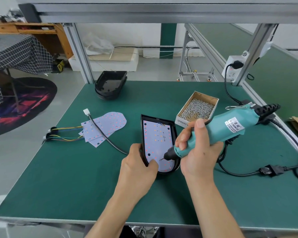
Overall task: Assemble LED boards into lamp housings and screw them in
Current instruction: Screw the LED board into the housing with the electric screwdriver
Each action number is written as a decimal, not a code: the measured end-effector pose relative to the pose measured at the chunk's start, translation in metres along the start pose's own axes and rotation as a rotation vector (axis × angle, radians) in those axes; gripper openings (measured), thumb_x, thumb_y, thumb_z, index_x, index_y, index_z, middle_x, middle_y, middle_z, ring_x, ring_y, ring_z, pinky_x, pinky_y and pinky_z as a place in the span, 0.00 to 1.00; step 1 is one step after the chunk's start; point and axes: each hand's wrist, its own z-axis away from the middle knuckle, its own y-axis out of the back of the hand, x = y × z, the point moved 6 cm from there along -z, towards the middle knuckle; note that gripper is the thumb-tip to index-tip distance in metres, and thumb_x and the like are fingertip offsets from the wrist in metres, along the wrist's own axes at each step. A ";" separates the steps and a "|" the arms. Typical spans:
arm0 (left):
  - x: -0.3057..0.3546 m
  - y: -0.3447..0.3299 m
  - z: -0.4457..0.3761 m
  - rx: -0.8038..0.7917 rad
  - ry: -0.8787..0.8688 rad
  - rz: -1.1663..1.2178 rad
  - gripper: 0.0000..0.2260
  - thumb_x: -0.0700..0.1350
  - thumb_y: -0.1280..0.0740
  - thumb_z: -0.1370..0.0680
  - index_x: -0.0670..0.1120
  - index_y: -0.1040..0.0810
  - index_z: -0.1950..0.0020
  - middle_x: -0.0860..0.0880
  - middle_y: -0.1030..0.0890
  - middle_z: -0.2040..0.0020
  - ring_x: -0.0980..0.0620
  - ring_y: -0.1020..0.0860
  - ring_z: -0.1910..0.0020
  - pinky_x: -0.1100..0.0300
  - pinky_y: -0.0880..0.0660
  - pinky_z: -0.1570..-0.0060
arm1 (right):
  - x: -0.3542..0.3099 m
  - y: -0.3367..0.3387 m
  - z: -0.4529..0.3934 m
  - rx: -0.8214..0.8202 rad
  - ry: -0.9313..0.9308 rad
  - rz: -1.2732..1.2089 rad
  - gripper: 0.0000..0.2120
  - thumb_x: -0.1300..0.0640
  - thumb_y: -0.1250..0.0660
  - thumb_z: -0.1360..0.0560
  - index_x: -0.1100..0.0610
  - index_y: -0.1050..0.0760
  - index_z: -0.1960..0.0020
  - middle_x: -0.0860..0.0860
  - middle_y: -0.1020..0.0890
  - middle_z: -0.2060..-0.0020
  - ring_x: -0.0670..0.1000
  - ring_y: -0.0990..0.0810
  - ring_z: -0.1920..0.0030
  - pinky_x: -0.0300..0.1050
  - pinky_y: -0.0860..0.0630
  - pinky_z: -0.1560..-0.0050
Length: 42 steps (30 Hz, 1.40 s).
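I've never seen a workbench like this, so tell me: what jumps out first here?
The teal electric screwdriver gripped in the right hand, its tip down on the white LED board in the black lamp housing at the centre of the green table. The left hand steadies the housing's near left edge. Behind the tool stands an open box of screws; spare LED boards with coloured wires lie to the left.

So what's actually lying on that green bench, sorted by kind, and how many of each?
Lamp housing with a board inside: 1
Stack of empty black housings: 1 stack, number in it unclear
Loose LED boards: about 3, overlapping
Electric screwdriver: 1
Box of screws: 1
Total: about 7 items, counting the stack as one.
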 end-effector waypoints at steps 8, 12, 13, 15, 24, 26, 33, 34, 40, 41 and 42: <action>-0.003 0.000 0.000 0.000 0.007 0.008 0.11 0.45 0.30 0.25 0.57 0.29 0.48 0.59 0.19 0.58 0.66 0.23 0.58 0.73 0.30 0.68 | 0.001 0.000 0.000 0.013 0.004 0.038 0.15 0.50 0.30 0.24 0.60 0.30 0.57 0.52 0.28 0.75 0.53 0.34 0.78 0.43 0.34 0.70; 0.000 0.000 -0.001 0.000 0.002 0.017 0.12 0.45 0.30 0.25 0.59 0.29 0.48 0.59 0.19 0.57 0.66 0.23 0.57 0.74 0.30 0.68 | 0.001 -0.001 0.000 -0.004 0.004 0.056 0.14 0.49 0.30 0.24 0.58 0.30 0.58 0.52 0.28 0.76 0.53 0.34 0.78 0.43 0.34 0.71; 0.000 0.000 -0.001 0.002 0.000 0.017 0.12 0.45 0.30 0.25 0.59 0.29 0.49 0.59 0.19 0.57 0.66 0.23 0.57 0.74 0.30 0.68 | 0.001 -0.002 0.000 -0.016 0.001 0.056 0.13 0.49 0.30 0.24 0.57 0.28 0.59 0.52 0.28 0.76 0.53 0.34 0.78 0.44 0.34 0.71; 0.000 0.001 -0.001 0.005 -0.005 0.013 0.13 0.45 0.30 0.25 0.60 0.30 0.50 0.59 0.18 0.58 0.65 0.22 0.58 0.74 0.30 0.68 | 0.001 -0.004 0.000 -0.034 -0.004 0.058 0.12 0.49 0.30 0.24 0.55 0.27 0.60 0.53 0.28 0.75 0.53 0.34 0.78 0.44 0.34 0.71; -0.006 0.002 0.001 0.020 0.008 0.021 0.11 0.45 0.29 0.25 0.55 0.26 0.46 0.58 0.18 0.58 0.63 0.23 0.58 0.73 0.29 0.66 | 0.001 -0.009 0.003 -0.093 0.011 0.092 0.11 0.51 0.31 0.23 0.51 0.27 0.62 0.52 0.28 0.76 0.54 0.34 0.78 0.45 0.33 0.71; -0.008 0.002 0.002 0.024 0.013 0.023 0.11 0.45 0.29 0.25 0.55 0.26 0.46 0.58 0.18 0.58 0.64 0.23 0.57 0.74 0.30 0.66 | 0.000 -0.012 0.003 -0.127 0.016 0.096 0.10 0.51 0.31 0.23 0.48 0.25 0.62 0.51 0.28 0.76 0.53 0.34 0.78 0.45 0.33 0.70; -0.008 0.002 0.004 0.023 0.027 0.027 0.11 0.45 0.29 0.25 0.57 0.27 0.46 0.59 0.19 0.58 0.66 0.23 0.58 0.75 0.30 0.67 | -0.002 -0.011 0.004 -0.091 0.016 0.114 0.10 0.50 0.31 0.23 0.46 0.26 0.62 0.51 0.28 0.76 0.53 0.34 0.78 0.45 0.33 0.71; -0.009 0.002 0.004 0.022 0.029 0.027 0.11 0.45 0.29 0.25 0.57 0.27 0.46 0.59 0.19 0.58 0.66 0.23 0.58 0.75 0.30 0.67 | -0.001 -0.011 0.004 -0.095 0.015 0.113 0.10 0.50 0.31 0.23 0.45 0.26 0.62 0.51 0.28 0.76 0.53 0.34 0.78 0.45 0.32 0.70; -0.009 0.002 0.005 0.016 0.032 0.038 0.11 0.45 0.29 0.24 0.56 0.26 0.45 0.58 0.19 0.59 0.65 0.23 0.59 0.73 0.30 0.68 | 0.000 -0.010 0.004 -0.171 -0.015 0.060 0.16 0.41 0.26 0.24 0.53 0.23 0.54 0.53 0.26 0.74 0.54 0.32 0.76 0.45 0.32 0.68; -0.009 0.002 0.005 0.018 0.032 0.040 0.11 0.45 0.29 0.24 0.56 0.26 0.45 0.58 0.19 0.59 0.65 0.23 0.59 0.73 0.30 0.68 | -0.001 -0.010 0.004 -0.177 -0.024 0.050 0.17 0.40 0.26 0.25 0.54 0.22 0.53 0.53 0.26 0.73 0.54 0.31 0.76 0.46 0.32 0.68; -0.008 0.002 0.005 0.018 0.031 0.043 0.11 0.45 0.29 0.24 0.56 0.26 0.46 0.59 0.19 0.60 0.64 0.23 0.59 0.73 0.30 0.67 | -0.001 -0.010 0.003 -0.178 -0.032 0.042 0.18 0.40 0.26 0.25 0.54 0.22 0.52 0.53 0.26 0.73 0.54 0.31 0.75 0.47 0.33 0.67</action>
